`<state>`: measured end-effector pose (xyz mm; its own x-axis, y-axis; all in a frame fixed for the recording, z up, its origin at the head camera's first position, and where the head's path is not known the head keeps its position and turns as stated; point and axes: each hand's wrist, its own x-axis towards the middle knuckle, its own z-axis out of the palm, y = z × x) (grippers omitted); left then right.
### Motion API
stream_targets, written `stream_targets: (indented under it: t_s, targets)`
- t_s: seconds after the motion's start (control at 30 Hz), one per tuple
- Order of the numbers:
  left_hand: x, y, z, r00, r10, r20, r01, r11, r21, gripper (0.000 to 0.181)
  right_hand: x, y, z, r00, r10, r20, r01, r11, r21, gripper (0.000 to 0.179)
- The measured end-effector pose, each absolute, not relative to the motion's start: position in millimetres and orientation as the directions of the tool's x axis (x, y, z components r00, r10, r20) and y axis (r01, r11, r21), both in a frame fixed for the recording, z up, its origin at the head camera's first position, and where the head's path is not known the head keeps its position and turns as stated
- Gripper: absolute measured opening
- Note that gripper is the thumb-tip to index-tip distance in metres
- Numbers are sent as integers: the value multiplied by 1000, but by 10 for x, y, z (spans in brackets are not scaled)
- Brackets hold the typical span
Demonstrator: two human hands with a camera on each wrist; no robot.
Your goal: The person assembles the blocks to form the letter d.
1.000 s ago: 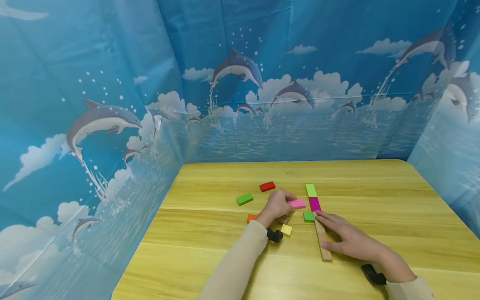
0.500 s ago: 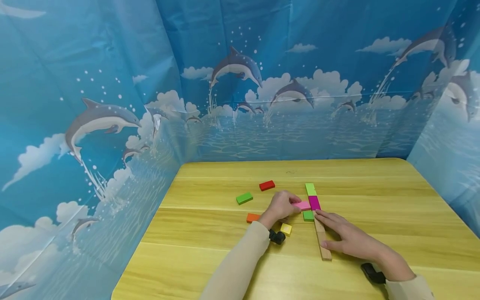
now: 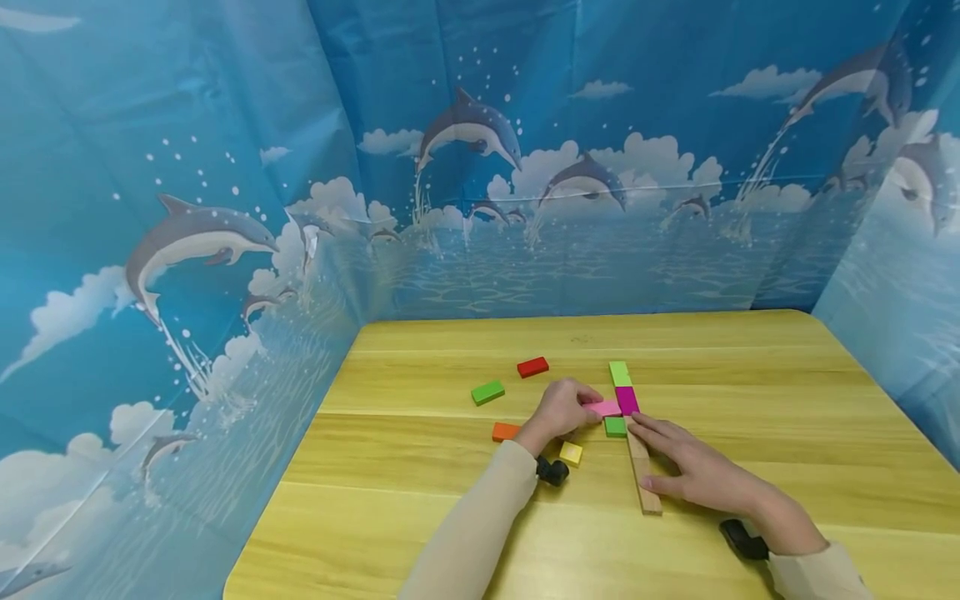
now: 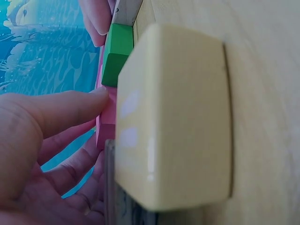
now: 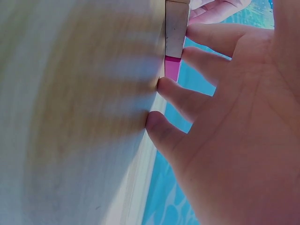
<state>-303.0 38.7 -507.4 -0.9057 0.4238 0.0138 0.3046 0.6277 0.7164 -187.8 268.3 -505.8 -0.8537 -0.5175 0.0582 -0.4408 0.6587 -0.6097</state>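
Your left fingers pinch the pink block beside the magenta block; your right fingers, spread, grasping nothing, touch the wooden strip.

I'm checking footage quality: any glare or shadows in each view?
Head view: pale sheen on the table's near part; left wrist view: bright highlights on the yellow block; right wrist view: soft bluish and brown bands on the table beside the fingers, reflection or shadow, hard to tell.
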Motion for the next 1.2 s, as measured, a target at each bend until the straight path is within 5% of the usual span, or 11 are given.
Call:
stream_targets:
  t_s: [1.2]
  targets:
    - [-3027, 362, -5062, -893, 451, 4, 328, 643, 692, 23, -1866, 2670, -5079, -859, -506, 83, -446, 658, -606, 82]
